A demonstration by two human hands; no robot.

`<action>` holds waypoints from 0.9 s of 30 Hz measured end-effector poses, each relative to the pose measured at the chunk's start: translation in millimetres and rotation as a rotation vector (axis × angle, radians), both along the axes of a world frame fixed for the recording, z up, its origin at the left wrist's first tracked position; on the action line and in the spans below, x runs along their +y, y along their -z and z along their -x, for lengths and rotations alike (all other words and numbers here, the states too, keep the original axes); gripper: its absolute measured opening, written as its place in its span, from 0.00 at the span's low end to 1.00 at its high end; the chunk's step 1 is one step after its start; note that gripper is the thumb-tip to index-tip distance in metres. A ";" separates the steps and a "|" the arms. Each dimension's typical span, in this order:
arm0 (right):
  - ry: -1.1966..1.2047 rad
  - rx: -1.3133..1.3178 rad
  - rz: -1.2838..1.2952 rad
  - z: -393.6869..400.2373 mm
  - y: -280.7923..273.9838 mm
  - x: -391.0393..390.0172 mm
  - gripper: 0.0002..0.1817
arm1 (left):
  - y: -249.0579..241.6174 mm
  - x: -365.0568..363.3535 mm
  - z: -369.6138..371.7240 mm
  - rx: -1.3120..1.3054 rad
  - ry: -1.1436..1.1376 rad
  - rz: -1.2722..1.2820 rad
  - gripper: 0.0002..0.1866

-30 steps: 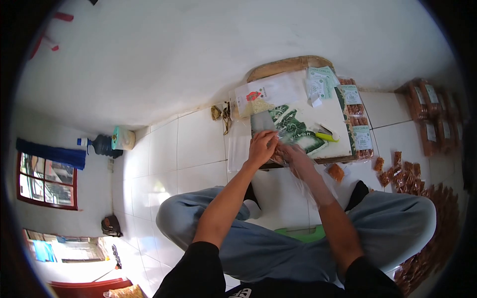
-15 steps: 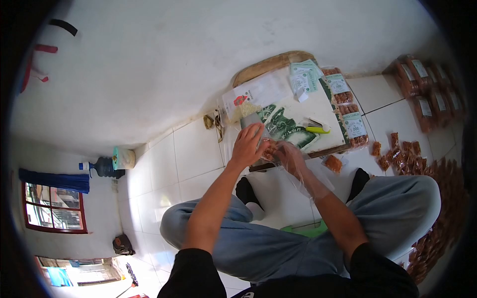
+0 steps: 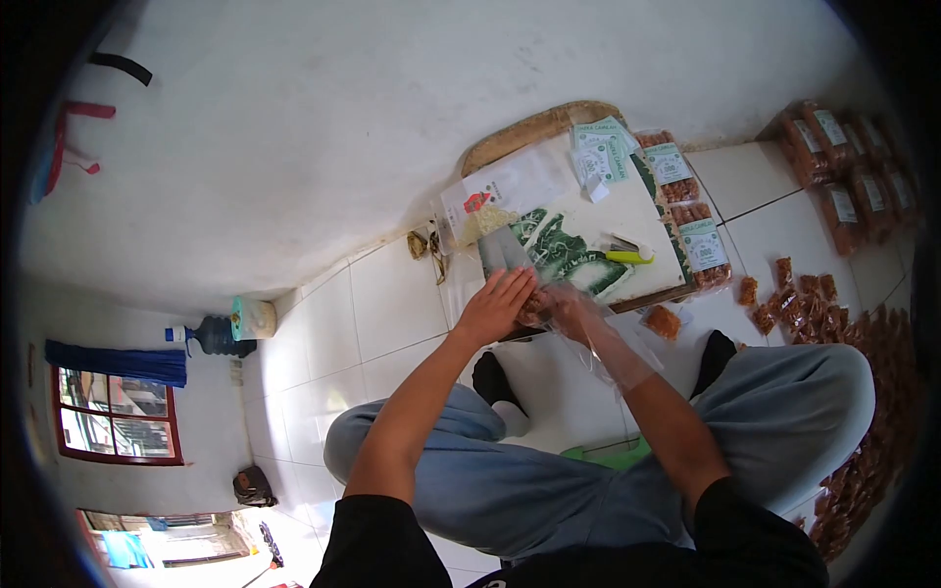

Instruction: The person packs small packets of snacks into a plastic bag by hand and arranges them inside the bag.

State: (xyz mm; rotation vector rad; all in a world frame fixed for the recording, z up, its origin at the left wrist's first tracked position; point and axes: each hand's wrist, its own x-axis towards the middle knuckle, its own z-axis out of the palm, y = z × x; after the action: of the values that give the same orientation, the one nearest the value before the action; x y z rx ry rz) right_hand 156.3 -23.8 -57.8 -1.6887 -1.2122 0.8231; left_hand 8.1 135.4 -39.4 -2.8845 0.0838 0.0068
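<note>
A long clear plastic bag [image 3: 627,370] is pulled over my right hand [image 3: 576,316] and part of that forearm. Inside its closed end are small reddish-brown snack packets [image 3: 532,311], with my right fingers closed at them, partly blurred by the plastic. My left hand [image 3: 500,306] lies around the outside of the bag's end, fingers together and bent over it. Both hands are at the near edge of a low board [image 3: 642,279]. Just beyond my left fingers lies a grey flat piece [image 3: 503,251]. A stapler with a green handle [image 3: 629,257] rests on the board.
Green-and-white labels [image 3: 600,157] and a printed plastic bag [image 3: 490,201] lie on the board. Labelled snack packs [image 3: 701,245] line its right side. More packs [image 3: 843,167] are stacked by the wall. Loose packets [image 3: 863,421] heap at the right; one packet [image 3: 663,321] lies near the board.
My left hand has come down toward me, its fingers now flatter over the bag's end. My right hand stays inside the bag. The view has shifted slightly.
</note>
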 end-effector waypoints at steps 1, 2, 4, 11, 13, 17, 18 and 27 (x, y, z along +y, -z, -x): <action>-0.003 0.038 0.034 -0.2 -1.1 1.2 0.12 | -2.4 -1.5 -1.4 0.003 0.001 -0.001 0.42; -0.010 -0.001 0.031 1.1 1.1 2.7 0.12 | -5.1 -3.6 -1.7 0.026 0.001 0.061 0.41; -0.009 -0.038 0.034 4.3 19.7 4.5 0.12 | -10.2 -8.3 -3.7 0.051 0.009 0.127 0.41; 0.065 0.239 -0.052 5.5 50.7 1.2 0.07 | -14.4 -7.9 -7.0 0.158 -0.085 0.296 0.51; 0.062 0.301 -0.124 3.8 48.7 -2.7 0.07 | -13.3 -8.4 -7.5 0.156 -0.077 0.274 0.53; -0.011 -0.007 -0.112 0.9 42.8 -11.5 0.09 | -11.6 -9.5 -8.1 0.170 -0.094 0.279 0.54; -0.039 -0.190 -0.165 2.3 45.9 -10.7 0.09 | -11.5 -9.6 -8.5 0.174 -0.099 0.283 0.54; 0.159 -0.351 -0.007 19.8 62.9 4.3 0.16 | -5.0 -24.6 -6.5 0.093 -0.201 0.368 0.58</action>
State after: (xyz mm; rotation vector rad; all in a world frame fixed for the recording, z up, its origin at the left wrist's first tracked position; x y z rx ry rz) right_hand 136.5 -19.5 -120.7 -1.9505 -1.2873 0.4359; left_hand 14.6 110.8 -34.3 -3.2459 -0.2109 0.1810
